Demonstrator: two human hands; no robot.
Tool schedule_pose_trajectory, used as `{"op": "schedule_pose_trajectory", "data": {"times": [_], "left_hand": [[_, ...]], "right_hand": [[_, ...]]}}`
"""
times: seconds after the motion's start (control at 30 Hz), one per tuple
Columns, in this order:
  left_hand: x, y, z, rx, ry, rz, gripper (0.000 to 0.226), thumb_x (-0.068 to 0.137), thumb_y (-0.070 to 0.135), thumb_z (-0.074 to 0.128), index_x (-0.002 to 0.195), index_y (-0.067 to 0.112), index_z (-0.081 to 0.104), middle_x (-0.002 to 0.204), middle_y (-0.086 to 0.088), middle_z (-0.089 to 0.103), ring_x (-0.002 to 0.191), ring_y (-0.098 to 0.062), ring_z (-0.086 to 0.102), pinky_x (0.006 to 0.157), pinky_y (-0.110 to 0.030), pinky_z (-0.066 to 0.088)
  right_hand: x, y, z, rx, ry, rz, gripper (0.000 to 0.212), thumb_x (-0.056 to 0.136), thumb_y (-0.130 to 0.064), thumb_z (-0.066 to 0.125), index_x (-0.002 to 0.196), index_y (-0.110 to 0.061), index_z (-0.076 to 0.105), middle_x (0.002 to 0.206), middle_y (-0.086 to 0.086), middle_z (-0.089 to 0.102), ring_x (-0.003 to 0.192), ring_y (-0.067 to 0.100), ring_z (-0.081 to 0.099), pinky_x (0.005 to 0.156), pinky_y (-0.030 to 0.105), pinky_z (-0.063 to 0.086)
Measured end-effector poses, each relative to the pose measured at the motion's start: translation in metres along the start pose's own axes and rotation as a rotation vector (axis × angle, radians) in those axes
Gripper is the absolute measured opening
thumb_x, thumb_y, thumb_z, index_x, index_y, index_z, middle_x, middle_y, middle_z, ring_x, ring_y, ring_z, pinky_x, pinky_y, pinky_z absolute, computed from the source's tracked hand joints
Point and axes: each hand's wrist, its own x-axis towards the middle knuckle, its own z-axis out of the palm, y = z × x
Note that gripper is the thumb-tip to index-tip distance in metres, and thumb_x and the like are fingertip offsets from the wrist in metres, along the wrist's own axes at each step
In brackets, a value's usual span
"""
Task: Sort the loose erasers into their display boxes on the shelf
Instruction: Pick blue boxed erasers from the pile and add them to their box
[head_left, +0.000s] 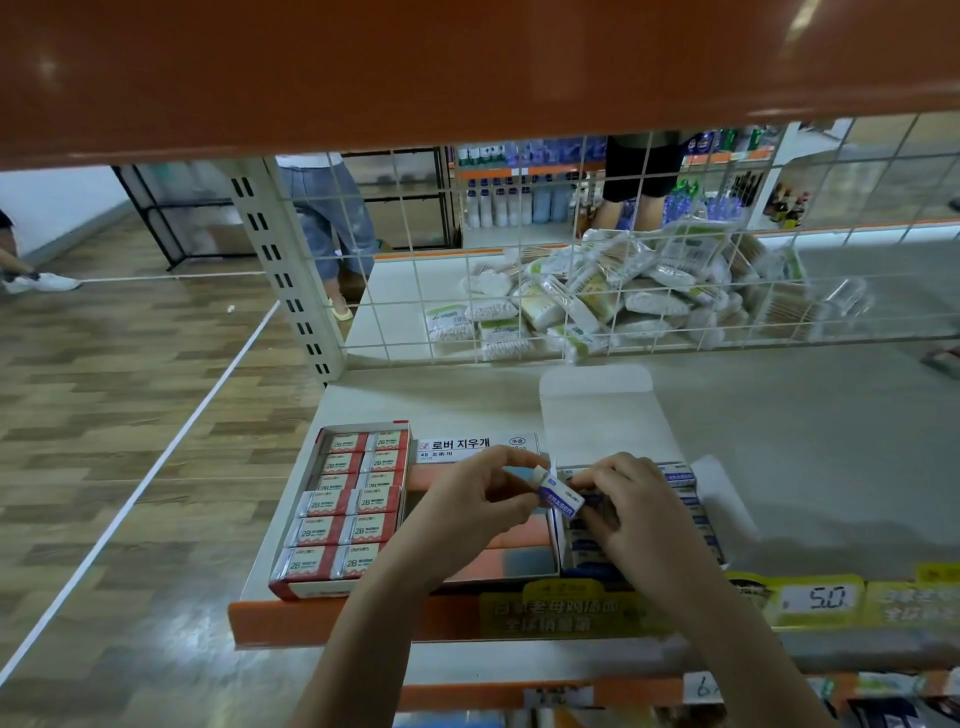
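Observation:
My left hand (480, 501) pinches one end of a white eraser with a blue "ERASER" sleeve (558, 498), held above the boxes. My right hand (631, 506) touches its other end with curled fingers, over the right display box (696, 512) of blue-sleeved erasers, whose white lid stands open behind. A middle orange box (511, 558) with a Korean-lettered lid lies partly under my left hand. On the left, a red box (345, 512) is packed with red 2B erasers.
The boxes sit on a grey shelf (805, 441) with an orange front edge and yellow price tags (823, 597). A wire grid (571, 249) backs the shelf, with bagged cotton swabs behind it. An orange shelf hangs overhead. People stand in the aisle beyond.

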Motion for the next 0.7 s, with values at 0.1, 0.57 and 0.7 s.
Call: {"op": "schedule_pose_trajectory", "data": {"times": [0.1,0.57,0.7], "left_hand": [[0.001,0.006,0.001,0.029,-0.006,0.045,0.021,0.088,0.011,0.062,0.101,0.027,0.059,0.083,0.011,0.07,0.07,0.003,0.06,0.065,-0.014,0.047],[0.032,0.028,0.046,0.546,0.122,0.313,0.015,0.085,0.03,0.062,0.099,0.027,0.057,0.088,0.023,0.05,0.085,-0.002,0.041,0.068,-0.009,0.034],[0.039,0.027,0.064,0.608,0.084,0.326,0.013,0.085,0.024,0.059,0.098,0.023,0.057,0.094,0.012,0.059,0.09,-0.01,0.041,0.069,-0.017,0.036]], "right_hand": [[-0.001,0.005,-0.009,-0.01,0.018,0.009,0.024,0.088,-0.025,0.06,0.112,-0.023,0.06,0.111,-0.009,0.051,0.104,0.004,0.038,0.083,0.013,0.025],[-0.017,0.052,-0.049,-0.106,0.145,0.242,0.023,0.084,-0.012,0.065,0.108,-0.011,0.064,0.109,0.006,0.058,0.103,0.022,0.048,0.08,0.023,0.032],[-0.02,0.057,-0.047,-0.079,0.151,0.261,0.023,0.086,-0.015,0.063,0.109,-0.013,0.063,0.11,0.004,0.057,0.103,0.02,0.047,0.079,0.022,0.031]]}}
